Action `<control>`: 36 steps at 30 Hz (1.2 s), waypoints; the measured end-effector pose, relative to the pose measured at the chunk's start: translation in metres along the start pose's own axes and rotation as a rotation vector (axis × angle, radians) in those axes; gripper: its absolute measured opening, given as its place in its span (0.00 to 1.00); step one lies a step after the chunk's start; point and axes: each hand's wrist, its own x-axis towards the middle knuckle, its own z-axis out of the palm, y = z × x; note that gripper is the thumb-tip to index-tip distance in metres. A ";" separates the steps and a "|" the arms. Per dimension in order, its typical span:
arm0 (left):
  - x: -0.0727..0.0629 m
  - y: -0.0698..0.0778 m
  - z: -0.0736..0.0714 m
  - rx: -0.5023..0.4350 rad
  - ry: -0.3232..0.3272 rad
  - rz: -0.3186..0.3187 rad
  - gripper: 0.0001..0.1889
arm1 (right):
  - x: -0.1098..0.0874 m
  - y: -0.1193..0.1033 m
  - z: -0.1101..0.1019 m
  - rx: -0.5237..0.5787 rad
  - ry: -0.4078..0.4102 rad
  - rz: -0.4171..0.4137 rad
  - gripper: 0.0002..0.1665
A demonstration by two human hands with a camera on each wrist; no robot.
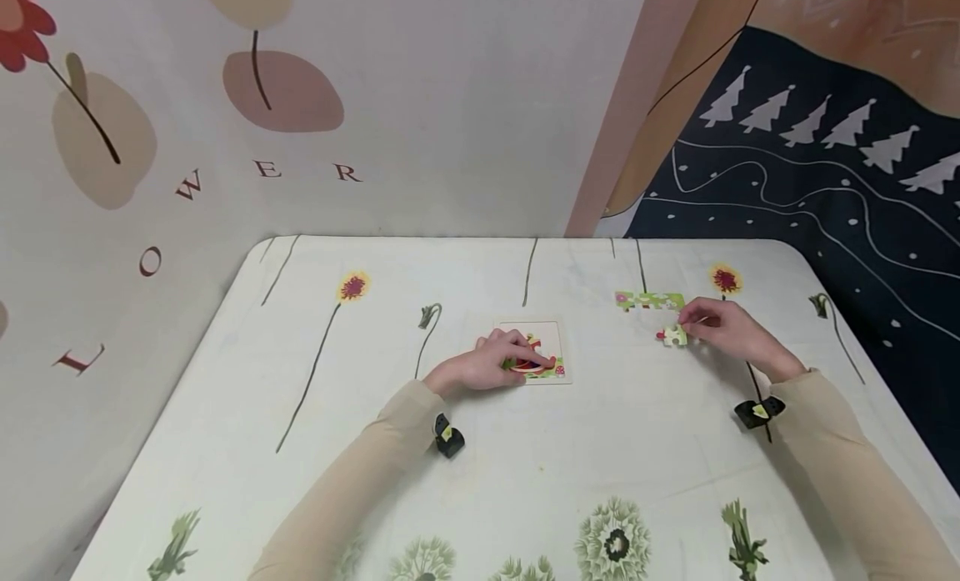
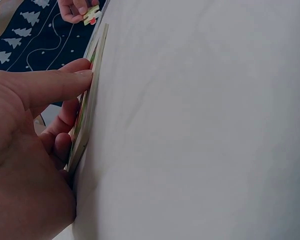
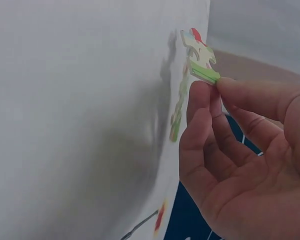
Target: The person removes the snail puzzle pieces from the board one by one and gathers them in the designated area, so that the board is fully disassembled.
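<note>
A square jigsaw puzzle board (image 1: pixel 552 335) with a pale rim lies on the table, partly filled with a red, green and dark picture. My left hand (image 1: pixel 491 362) rests on its left side, fingers spread over the picture and covering part of it. In the left wrist view the thumb and fingers touch the board (image 2: pixel 85 122) from above. To the right, my right hand (image 1: pixel 726 327) pinches a jigsaw piece (image 1: pixel 675 337) between thumb and fingertips. The right wrist view shows this piece (image 3: pixel 202 57), cream with green and red parts, held tilted above the table.
A strip of green jigsaw pieces (image 1: pixel 660 300) lies on the table just beyond my right hand. The white tablecloth (image 1: pixel 600 448) has printed flowers and stems. A pale wall (image 1: pixel 450 147) rises behind the table, and a dark cloth with white trees (image 1: pixel 810 172) hangs at the right.
</note>
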 end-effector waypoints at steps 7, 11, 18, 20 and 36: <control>0.001 -0.001 0.001 0.003 -0.008 0.001 0.22 | 0.005 0.010 -0.008 0.020 -0.024 0.106 0.13; 0.001 -0.001 0.001 0.000 -0.004 0.001 0.22 | 0.007 0.012 -0.012 0.017 -0.032 0.146 0.15; 0.000 -0.001 0.000 0.009 -0.001 -0.003 0.23 | 0.016 0.018 -0.014 0.031 -0.037 0.167 0.17; 0.001 -0.001 0.000 0.011 -0.003 -0.003 0.23 | 0.018 0.020 -0.014 0.031 -0.031 0.169 0.17; 0.000 -0.002 0.001 -0.018 -0.003 0.005 0.23 | 0.024 0.028 -0.008 -0.010 0.005 0.190 0.17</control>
